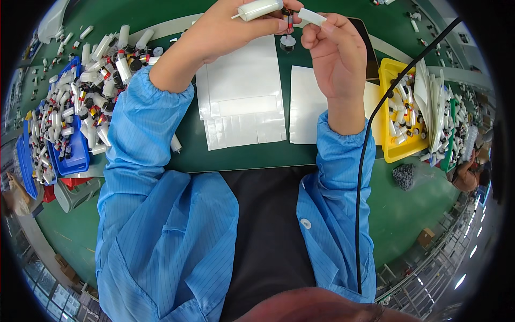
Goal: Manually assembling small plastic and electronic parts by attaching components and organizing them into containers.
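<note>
My left hand (229,29) is closed at the top of the view, around a white plastic cylinder (260,9) with a thin tip. From its fingers hangs a small round black-and-white part (288,41) on short red and dark leads. Beside it my right hand (339,56) pinches a small white rectangular strip (311,16) between thumb and fingers. The strip's left end is close to the left fingertips; whether it touches the leads, I cannot tell. Below the hands lie a white sheet with glossy strips (241,121) and a second white sheet (307,107).
Many white cylinders with wired parts (102,80) are heaped at the left, around a blue bin (75,163). A yellow tray (394,153) of similar parts stands at the right, near stacked white sheets (435,107). A black cable (366,155) runs past my right arm. Another person's arm (465,174) shows far right.
</note>
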Tool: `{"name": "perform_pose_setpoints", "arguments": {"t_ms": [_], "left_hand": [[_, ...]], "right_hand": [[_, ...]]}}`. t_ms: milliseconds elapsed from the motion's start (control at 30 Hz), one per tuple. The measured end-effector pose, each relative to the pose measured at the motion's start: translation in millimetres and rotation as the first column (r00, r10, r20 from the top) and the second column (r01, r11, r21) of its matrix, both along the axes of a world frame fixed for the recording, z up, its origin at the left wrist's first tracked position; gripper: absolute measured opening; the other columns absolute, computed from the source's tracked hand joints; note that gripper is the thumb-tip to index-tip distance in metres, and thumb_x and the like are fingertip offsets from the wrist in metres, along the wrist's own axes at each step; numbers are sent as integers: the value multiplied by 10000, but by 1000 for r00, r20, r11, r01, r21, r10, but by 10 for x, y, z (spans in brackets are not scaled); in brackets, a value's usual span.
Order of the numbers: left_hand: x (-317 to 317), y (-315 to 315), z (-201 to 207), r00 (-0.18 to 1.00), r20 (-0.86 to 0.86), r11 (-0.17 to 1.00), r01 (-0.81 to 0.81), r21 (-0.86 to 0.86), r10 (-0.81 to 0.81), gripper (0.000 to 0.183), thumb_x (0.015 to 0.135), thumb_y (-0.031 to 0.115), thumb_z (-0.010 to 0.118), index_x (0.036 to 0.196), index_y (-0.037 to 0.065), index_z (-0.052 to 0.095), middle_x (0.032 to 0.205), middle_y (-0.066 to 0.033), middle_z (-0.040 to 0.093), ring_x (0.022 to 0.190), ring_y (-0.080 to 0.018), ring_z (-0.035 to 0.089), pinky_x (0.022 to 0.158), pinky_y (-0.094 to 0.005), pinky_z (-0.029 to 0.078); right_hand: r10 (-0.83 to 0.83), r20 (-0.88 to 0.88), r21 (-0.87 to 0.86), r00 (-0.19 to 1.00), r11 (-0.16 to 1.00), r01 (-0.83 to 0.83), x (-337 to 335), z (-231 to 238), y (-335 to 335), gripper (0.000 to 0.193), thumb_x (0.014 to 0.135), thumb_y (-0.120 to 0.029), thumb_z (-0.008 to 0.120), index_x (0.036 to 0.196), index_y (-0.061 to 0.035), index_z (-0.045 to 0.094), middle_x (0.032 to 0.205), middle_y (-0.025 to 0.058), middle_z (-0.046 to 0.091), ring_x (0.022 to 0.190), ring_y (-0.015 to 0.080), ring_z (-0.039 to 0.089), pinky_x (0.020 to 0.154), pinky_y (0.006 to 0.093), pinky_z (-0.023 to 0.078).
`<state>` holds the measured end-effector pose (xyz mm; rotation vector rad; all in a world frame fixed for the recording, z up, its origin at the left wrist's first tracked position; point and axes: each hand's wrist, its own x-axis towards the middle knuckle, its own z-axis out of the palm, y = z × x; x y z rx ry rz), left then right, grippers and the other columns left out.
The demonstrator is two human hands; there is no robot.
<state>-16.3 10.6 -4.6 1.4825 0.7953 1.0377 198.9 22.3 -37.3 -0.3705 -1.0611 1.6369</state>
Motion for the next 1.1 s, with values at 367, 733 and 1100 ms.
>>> {"name": "perform_pose_setpoints", "arguments": {"t_ms": [367, 733, 1100], "left_hand": [[3, 8, -56, 999, -48, 1000, -1, 23, 2, 308, 915, 12, 659, 1218, -41, 642, 1034, -80, 709, 957, -118, 643, 845, -265, 518], [11, -38, 12, 997, -73, 999, 38, -27, -40, 289, 953, 78, 656, 1218, -36, 643, 1013, -60, 704, 936, -110, 641, 827, -261, 518], [-63, -41, -19, 989, -149, 959, 56, 279, -15, 286, 978, 159, 663, 1214, -2, 685, 1131, -91, 722, 1019, -179, 676, 913, -314, 538]], "right_hand": [[23, 75, -116, 997, 993, -14, -101, -2, -86, 124, 935, -113, 629, 942, 0, 680, 800, 76, 657, 678, 134, 604, 616, 268, 465], [-173, 198, -176, 965, 962, 208, -215, -47, -141, 87, 885, -80, 692, 877, 5, 676, 719, 43, 629, 597, 98, 562, 552, 239, 415], [-105, 233, -156, 967, 977, 143, -157, -99, -49, 401, 880, -74, 755, 1190, -45, 502, 943, 44, 650, 783, 97, 589, 665, 231, 450]]}}
